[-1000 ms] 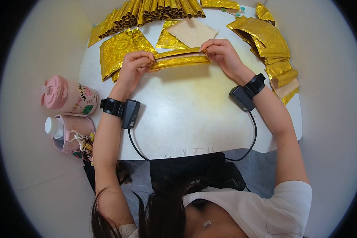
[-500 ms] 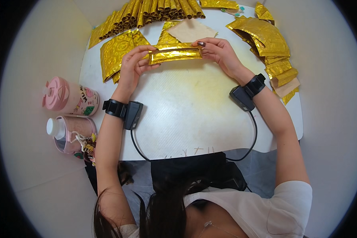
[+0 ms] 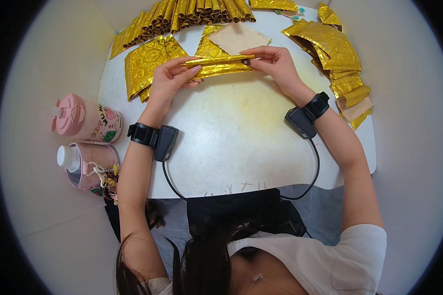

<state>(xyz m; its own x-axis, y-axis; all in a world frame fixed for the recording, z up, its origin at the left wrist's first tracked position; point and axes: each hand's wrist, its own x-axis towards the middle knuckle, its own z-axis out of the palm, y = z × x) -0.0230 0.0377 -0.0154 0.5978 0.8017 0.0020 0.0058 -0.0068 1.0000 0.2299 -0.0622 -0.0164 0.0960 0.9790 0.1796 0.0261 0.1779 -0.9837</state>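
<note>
A strip of shiny gold foil paper (image 3: 221,68), folded lengthwise with its far edge rolled over, is stretched between my hands above the far half of the table. My left hand (image 3: 171,76) pinches its left end, thumb on the near face. At the right end, my right hand (image 3: 273,66) closes thumb and fingers on the folded edge. Just beyond lie a flat gold sheet (image 3: 206,44) and a beige paper sheet (image 3: 240,38). By my left hand rests a stack of gold foil sheets (image 3: 145,64).
Rolled gold tubes (image 3: 197,12) are piled along the far edge of the white table (image 3: 236,142). More folded gold paper (image 3: 337,49) lies at the right. A pink lidded cup (image 3: 86,118) and a pink holder with a white-capped bottle (image 3: 91,164) stand left. Cables run from both wrist devices.
The foil strip's open slot has closed, and its far edge is now rolled over. My left thumb has come onto the near face; both arms stay almost in place.
</note>
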